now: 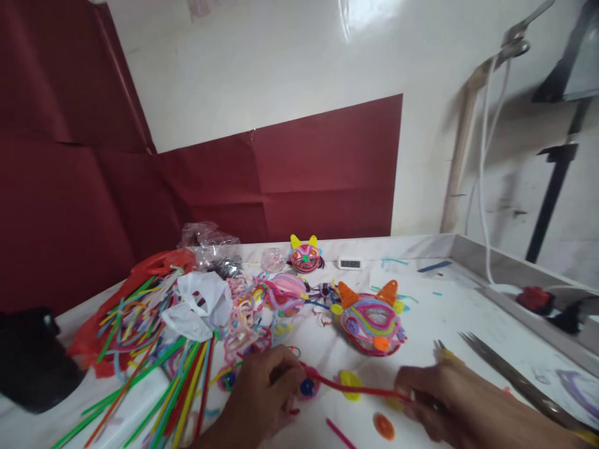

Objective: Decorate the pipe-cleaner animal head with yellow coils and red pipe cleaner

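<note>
Head view: the left hand (pixel 264 396) and right hand (pixel 444 396) pinch a red pipe cleaner (pixel 358 390) between them, well apart from the desk's (pixel 435 318) back edge. There, a white digital display (pixel 350 264) has illegible digits. An orange-eared craft face (pixel 374 324) sits beyond; pipe cleaners (pixel 180 393) crowd the left.

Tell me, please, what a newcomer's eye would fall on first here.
Probably the orange-eared craft face, right of centre on the white table. Next might come the red strip stretched between the left hand and right hand in front of it, then the colourful sticks at lower left.
</note>
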`<state>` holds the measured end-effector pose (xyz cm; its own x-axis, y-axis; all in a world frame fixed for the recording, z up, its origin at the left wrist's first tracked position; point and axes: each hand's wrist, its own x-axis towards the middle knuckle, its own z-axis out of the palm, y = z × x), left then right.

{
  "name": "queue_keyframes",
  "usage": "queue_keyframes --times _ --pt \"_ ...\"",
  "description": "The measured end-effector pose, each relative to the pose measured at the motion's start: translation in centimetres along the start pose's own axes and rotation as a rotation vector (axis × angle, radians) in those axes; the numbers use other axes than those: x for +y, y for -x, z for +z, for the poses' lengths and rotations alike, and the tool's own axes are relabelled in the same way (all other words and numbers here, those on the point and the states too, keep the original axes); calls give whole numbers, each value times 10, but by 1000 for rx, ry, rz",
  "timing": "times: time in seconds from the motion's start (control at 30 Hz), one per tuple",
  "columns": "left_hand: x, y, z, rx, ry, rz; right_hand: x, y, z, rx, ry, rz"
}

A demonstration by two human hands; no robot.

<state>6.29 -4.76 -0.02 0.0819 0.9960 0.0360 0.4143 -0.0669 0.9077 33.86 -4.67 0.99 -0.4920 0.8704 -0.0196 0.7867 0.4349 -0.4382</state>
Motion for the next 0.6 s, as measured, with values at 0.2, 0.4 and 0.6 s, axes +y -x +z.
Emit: queue_keyframes --times 0.2,0.4,0.6 --pt "-16 4 -61 269 -504 178 -76 -69 -12 153 330 -123" --pt "-30 -1 -134 333 -638 124 -111 -139 8 217 366 -238" --pt "-57 22 -179 189 -817 11 -102 -163 26 205 390 -227"
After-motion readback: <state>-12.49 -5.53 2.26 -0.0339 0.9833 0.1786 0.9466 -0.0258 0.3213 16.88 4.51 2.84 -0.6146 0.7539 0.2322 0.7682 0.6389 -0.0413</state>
